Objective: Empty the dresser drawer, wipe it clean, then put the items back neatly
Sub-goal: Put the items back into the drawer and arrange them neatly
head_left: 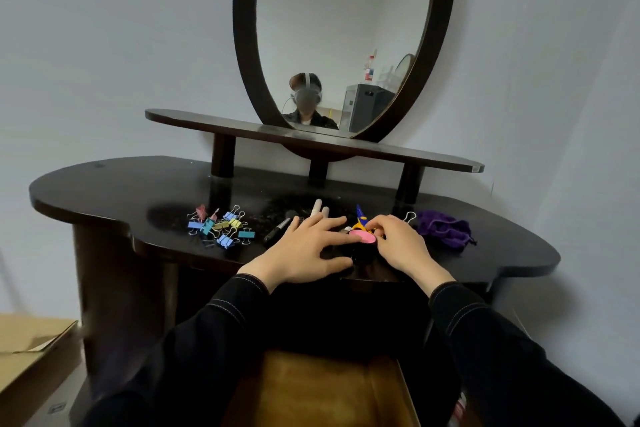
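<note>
Both near frame centre: left grip point(304, 248) spread flat on tabletop point(104, 191), right grip point(401, 246) pinching pink compact point(362, 237); lift it straight, clear of scissors point(359, 217) just above.

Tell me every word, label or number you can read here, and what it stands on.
No text here can be read.
Small pale sticker on the right end of the dark wooden upper shelf: too small to read.
Red and blue labels on bottles reflected in the oval dark-framed mirror: too blurred to read.
</note>
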Demonstrator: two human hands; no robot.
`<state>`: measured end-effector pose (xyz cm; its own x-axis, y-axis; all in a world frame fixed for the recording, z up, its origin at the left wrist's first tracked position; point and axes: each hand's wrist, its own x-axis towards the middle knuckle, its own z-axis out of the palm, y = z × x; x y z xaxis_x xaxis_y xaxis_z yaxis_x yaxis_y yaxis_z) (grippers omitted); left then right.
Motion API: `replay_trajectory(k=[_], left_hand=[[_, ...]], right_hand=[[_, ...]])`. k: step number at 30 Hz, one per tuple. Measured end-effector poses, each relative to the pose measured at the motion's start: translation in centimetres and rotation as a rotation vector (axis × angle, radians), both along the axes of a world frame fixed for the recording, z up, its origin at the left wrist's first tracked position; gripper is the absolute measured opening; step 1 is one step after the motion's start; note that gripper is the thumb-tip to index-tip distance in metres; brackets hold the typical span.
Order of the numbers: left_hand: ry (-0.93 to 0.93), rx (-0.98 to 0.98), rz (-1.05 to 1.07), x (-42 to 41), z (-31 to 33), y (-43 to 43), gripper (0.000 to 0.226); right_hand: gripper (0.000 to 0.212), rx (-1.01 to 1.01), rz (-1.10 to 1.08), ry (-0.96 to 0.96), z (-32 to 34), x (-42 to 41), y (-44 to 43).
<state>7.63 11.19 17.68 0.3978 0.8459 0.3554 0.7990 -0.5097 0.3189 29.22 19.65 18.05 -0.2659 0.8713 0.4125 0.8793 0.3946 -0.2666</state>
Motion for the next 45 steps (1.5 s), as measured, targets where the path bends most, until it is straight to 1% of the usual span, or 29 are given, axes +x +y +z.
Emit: replay_trajectory(k=[2, 4, 7, 10, 13, 15, 17, 19, 21, 23, 27, 29, 31, 32, 34, 36, 38, 41, 43, 45], left_hand=[[0.009, -0.024, -0.006, 0.0, 0.0, 0.1, 0.046], [-0.017, -0.035, 0.011, 0.1, 0.0, 0.1, 0.045], [-0.049, 0.0, 0.044, 0.1, -0.2, 0.1, 0.046], [-0.081, 0.039, 0.064, 0.1, -0.3, 0.0, 0.051], [-0.044, 0.047, 0.022, 0.1, -0.4, 0.0, 0.054], [0.008, 0.006, -0.001, 0.0, -0.4, 0.1, 0.047], [0.029, -0.026, 0.008, 0.1, -0.3, 0.2, 0.041], [0.016, -0.004, 0.023, 0.2, -0.4, 0.2, 0.041], [-0.014, 0.035, 0.035, 0.2, -0.4, 0.1, 0.042], [-0.037, 0.049, 0.048, 0.1, -0.4, 0.0, 0.045], [-0.05, 0.064, 0.066, 0.1, -0.4, 0.0, 0.047], [-0.068, 0.074, 0.073, 0.3, -0.4, -0.1, 0.049], [-0.101, 0.094, 0.074, 0.3, -0.3, -0.2, 0.05], [-0.14, 0.101, 0.069, 0.2, -0.2, -0.3, 0.049], [-0.256, 0.107, 0.056, 0.1, -0.1, -0.5, 0.046], [-0.373, 0.136, 0.056, 0.2, 0.0, -1.2, 0.039], [-0.493, 0.236, 0.063, 0.5, 0.0, -2.1, 0.032], [-0.655, 0.452, 0.072, 0.7, -0.8, -4.2, 0.032], [-0.633, 0.556, 0.071, 1.2, -1.7, -5.8, 0.033], [-0.514, 0.638, 0.046, 2.0, -2.7, -7.3, 0.036]], right_hand=[[0.031, 0.005, 0.029, 0.012, 0.0, -0.1, 0.1], [0.027, 0.027, 0.072, 0.085, 0.0, -0.1, 0.0], [0.023, 0.067, 0.122, 0.227, -0.2, 0.2, 0.0], [0.021, 0.063, 0.146, 0.254, -0.2, 0.2, 0.0], [0.022, 0.046, 0.149, 0.241, -0.1, 0.1, -0.1], [0.03, 0.038, 0.151, 0.221, 0.0, 0.1, -0.1], [0.032, 0.048, 0.137, 0.161, -0.1, 0.0, 0.0], [0.03, 0.079, 0.114, 0.073, -0.1, -0.2, 0.2], [0.029, 0.13, 0.104, 0.043, -0.1, -0.5, 0.3], [0.029, 0.218, 0.106, 0.125, 0.1, -0.8, 0.3], [0.021, 0.43, 0.163, 0.426, 0.7, -0.7, -0.3], [0.016, 0.466, 0.172, 0.602, 0.7, -0.3, -1.0], [0.014, 0.467, 0.144, 0.741, 0.6, 0.0, -1.7], [0.014, 0.47, 0.137, 0.78, 0.6, 0.2, -2.0], [0.013, 0.461, 0.152, 0.853, 0.7, 0.3, -2.8], [0.013, 0.408, 0.161, 0.989, 0.6, 0.4, -3.9], [0.012, 0.353, 0.179, 1.131, 0.3, 0.5, -5.6], [0.011, 0.338, 0.232, 1.221, -0.5, 0.7, -8.6], [0.013, 0.307, 0.273, 1.228, -1.1, 0.9, -10.6], [0.014, 0.251, 0.362, 1.215, -1.6, 0.9, -12.4]])
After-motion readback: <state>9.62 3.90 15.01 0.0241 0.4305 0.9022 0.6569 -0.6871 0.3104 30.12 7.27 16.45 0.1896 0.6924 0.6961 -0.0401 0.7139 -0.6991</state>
